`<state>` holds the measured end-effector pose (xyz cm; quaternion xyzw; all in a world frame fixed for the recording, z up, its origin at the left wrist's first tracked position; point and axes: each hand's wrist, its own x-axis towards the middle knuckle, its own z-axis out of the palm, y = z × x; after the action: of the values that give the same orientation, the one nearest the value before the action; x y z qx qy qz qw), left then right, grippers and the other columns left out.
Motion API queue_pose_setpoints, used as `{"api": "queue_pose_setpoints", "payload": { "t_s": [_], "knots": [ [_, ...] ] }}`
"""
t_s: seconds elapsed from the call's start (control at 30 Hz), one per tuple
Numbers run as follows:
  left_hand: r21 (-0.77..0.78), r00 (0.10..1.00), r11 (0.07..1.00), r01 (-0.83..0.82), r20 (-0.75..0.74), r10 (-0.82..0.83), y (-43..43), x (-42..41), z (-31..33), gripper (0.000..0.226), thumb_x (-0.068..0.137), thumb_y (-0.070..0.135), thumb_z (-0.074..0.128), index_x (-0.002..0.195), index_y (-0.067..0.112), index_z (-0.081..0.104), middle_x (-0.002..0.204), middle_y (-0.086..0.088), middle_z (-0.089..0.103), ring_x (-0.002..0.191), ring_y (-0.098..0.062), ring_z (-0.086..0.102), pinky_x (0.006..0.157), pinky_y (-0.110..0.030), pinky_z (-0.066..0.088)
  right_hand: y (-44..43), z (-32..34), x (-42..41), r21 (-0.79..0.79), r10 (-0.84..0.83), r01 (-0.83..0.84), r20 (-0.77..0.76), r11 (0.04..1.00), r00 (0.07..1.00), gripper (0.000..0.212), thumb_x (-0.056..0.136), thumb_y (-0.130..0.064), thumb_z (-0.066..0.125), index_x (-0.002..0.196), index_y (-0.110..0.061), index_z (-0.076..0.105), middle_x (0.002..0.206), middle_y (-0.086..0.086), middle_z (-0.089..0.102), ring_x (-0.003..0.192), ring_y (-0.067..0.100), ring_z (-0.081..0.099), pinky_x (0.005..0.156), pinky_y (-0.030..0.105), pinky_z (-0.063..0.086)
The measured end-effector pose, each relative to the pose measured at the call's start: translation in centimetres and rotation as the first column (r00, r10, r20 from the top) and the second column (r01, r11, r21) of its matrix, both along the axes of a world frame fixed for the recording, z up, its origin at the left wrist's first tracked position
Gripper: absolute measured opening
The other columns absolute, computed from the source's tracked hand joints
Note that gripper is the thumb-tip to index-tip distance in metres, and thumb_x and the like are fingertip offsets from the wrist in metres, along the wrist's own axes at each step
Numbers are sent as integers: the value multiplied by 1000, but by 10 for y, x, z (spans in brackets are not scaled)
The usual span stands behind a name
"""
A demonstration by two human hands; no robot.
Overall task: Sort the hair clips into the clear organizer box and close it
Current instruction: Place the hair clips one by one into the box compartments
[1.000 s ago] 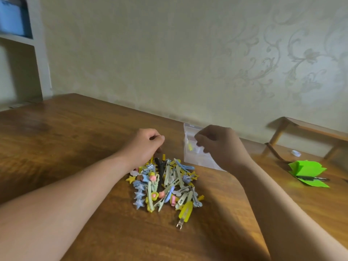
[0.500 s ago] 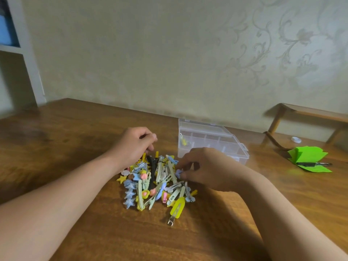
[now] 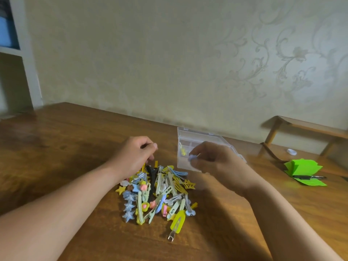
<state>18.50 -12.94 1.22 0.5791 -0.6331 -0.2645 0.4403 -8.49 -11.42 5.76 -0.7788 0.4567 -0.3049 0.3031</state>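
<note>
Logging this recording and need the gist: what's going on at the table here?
A person is sorting a pile of hair clips on a wooden table. The right hand pinches a small pale blue clip in front of the open clear organizer box, which already holds a yellow clip. The left hand sits curled at the pile's far edge; whether it holds anything is unclear.

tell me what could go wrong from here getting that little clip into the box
1. The right hand only pinches the small pale clip at its fingertips and looks motion-blurred, so the clip could slip and drop short of the clear organizer box.
2. The clips in the pile overlap, so the left hand at its far edge could snag and scatter several.
</note>
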Motion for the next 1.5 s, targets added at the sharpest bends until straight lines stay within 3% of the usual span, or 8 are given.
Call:
{"api": "queue_pose_setpoints", "payload": {
  "t_s": [0.1, 0.3, 0.6, 0.9, 1.07, 1.23, 1.3, 1.5],
  "knots": [
    [-3, 1000, 1000, -12, -15, 12, -3, 1, -2, 23, 105, 35, 60, 92, 25, 76, 80, 7, 77, 78, -17, 73, 86, -41, 59, -23, 13, -2, -55, -206, 212, 99, 976, 974, 6, 99, -28, 73, 102, -23, 76, 85, -4, 79, 71, 7, 67, 62, 18, 48],
    [2, 1000, 1000, -3, -27, 3, -4, 1, -2, 24, 105, 36, 59, 90, 25, 75, 79, 11, 76, 80, -19, 72, 83, -41, 57, -85, 33, 20, -59, -369, 365, -129, 929, 920, 11, 96, -24, 76, 94, -13, 76, 78, -3, 78, 69, 15, 66, 41, 16, 43],
    [5, 999, 1000, 6, -40, -6, -3, 2, -2, 26, 105, 36, 59, 88, 24, 74, 79, 6, 75, 82, -19, 70, 83, -41, 56, -127, 9, 48, -81, -400, 406, -424, 910, 812, 18, 85, -28, 86, 88, -11, 82, 76, 5, 76, 68, 22, 70, 72, 37, 64],
    [-7, 1000, 1000, 0, -9, 0, -1, 0, -1, 27, 105, 36, 58, 89, 22, 75, 80, 6, 75, 82, -17, 71, 83, -43, 57, -123, 0, 48, -88, -449, 456, -408, 886, 795, 18, 93, -29, 76, 90, -12, 81, 87, 9, 78, 80, 26, 74, 76, 39, 63],
    [0, 1000, 1000, -10, -1, 10, 1, -1, 1, 26, 105, 35, 58, 91, 22, 75, 82, 5, 76, 82, -17, 71, 82, -38, 56, -85, 8, 37, -228, -509, 467, -192, 855, 839, 17, 99, -29, 64, 97, -21, 78, 87, -4, 77, 73, 17, 68, 61, 29, 52],
    [0, 1000, 1000, -16, 21, 16, 0, -1, 0, 27, 105, 38, 58, 90, 23, 76, 83, 6, 76, 85, -17, 71, 86, -39, 55, -16, 13, 25, -209, -290, 268, -82, 940, 953, 13, 100, -26, 67, 91, -27, 78, 82, -11, 78, 70, 5, 69, 56, 15, 49],
    [0, 1000, 1000, -9, 14, 9, 1, -1, 0, 26, 105, 36, 59, 91, 22, 76, 84, 5, 76, 84, -17, 72, 88, -40, 56, -1, 8, 20, -167, -213, 184, -173, 969, 962, 11, 97, -25, 71, 89, -28, 78, 81, -10, 78, 68, 4, 69, 54, 8, 46],
    [-11, 1000, 1000, 7, 5, -7, 3, 0, 1, 20, 106, 30, 60, 98, 23, 77, 86, 1, 77, 81, -17, 72, 82, -37, 55, -1, -4, 14, -51, -56, 34, -548, 998, 835, 20, 91, -41, 79, 109, -33, 78, 98, -18, 69, 88, 3, 65, 74, 20, 51]
  ]
}}
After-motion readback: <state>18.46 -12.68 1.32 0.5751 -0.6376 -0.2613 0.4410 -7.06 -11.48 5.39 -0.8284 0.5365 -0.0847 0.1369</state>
